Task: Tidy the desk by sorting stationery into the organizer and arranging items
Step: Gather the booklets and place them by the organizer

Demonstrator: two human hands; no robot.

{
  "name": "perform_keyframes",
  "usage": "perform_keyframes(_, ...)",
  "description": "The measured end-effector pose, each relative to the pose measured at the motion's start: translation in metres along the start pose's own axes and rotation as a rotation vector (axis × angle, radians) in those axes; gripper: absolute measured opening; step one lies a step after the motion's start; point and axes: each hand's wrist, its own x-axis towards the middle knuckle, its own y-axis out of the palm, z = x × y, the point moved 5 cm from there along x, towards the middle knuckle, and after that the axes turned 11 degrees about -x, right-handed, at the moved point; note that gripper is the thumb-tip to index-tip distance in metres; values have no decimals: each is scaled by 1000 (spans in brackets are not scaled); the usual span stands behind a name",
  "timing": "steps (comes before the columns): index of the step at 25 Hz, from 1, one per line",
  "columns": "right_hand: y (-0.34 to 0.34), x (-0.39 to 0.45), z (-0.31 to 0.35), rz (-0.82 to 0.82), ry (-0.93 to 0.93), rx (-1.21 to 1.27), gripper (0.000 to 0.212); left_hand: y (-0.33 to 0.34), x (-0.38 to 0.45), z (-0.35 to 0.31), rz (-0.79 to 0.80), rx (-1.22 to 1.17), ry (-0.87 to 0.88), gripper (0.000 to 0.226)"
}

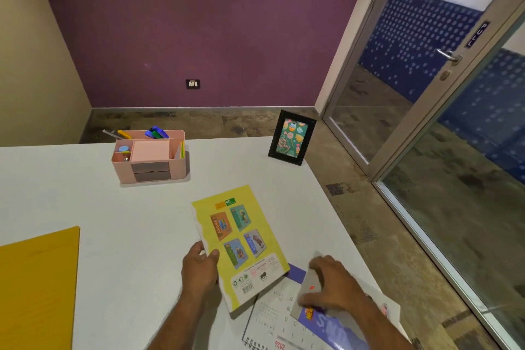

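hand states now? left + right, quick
Left hand: closed on the left edge of the yellow notebook.
Right hand: gripping the grey-backed book, which lies over the calendar.

Glossy paper notebook (241, 244); matt pink plastic organizer (150, 159).

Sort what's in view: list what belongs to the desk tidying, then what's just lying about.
Job:
pink organizer
yellow book in left hand
purple book under right hand
calendar
picture frame
yellow folder

Lying about:
wall socket
glass door
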Motion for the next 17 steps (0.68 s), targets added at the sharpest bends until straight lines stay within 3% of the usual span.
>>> perform_keyframes(2,13,-15,3,104,-26,-306,104,-10,0,-2,-30,15,7,14)
perform_keyframes(6,19,-27,14,111,-25,-404,98,-28,-4,-3,-57,28,22,14)
perform_keyframes(9,12,-36,23,108,-38,-407,77,-38,-6,-2,-62,38,22,14)
perform_keyframes(11,8,-41,30,74,-26,-388,50,-44,-6,-1,-60,35,15,14)
perform_keyframes(14,-8,-44,48,-108,11,-376,18,-51,-7,-3,-63,24,16,15)
perform_keyframes(17,-37,-48,64,-300,72,-425,8,-58,-6,-6,-66,18,33,15)
